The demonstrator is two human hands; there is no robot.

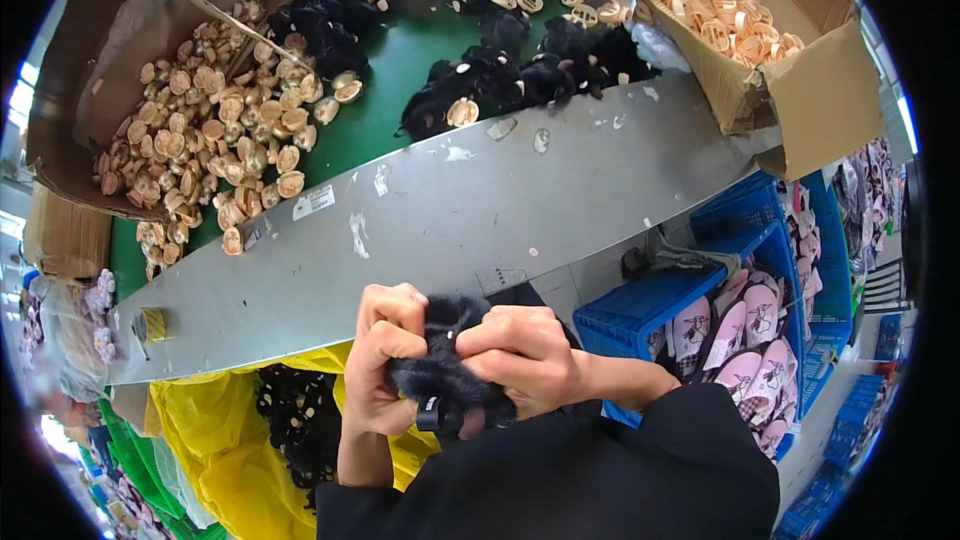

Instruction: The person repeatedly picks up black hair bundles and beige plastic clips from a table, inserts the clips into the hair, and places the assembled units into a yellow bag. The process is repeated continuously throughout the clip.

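Observation:
Both my hands grip a small black plush piece (452,377) in front of my body, just off the near edge of the metal-edged table. My left hand (386,355) is closed on its left side, with the fingers curled in. Opposite it, my right hand (525,352) pinches the upper right of the plush, thumb and fingers pressed together. A dark tag (430,413) and a small pinkish-brown patch (472,424) show at its lower end. What my fingertips hold inside the fur is hidden.
A cardboard box (70,130) spills gold and beige shell-like pieces (235,125) across the table's left. Black plush pieces (520,80) lie at the back. Beige plastic parts fill another box (830,70). Blue crates (625,325) with pink slippers (735,335) stand right; a yellow bag (215,435) sits lower left.

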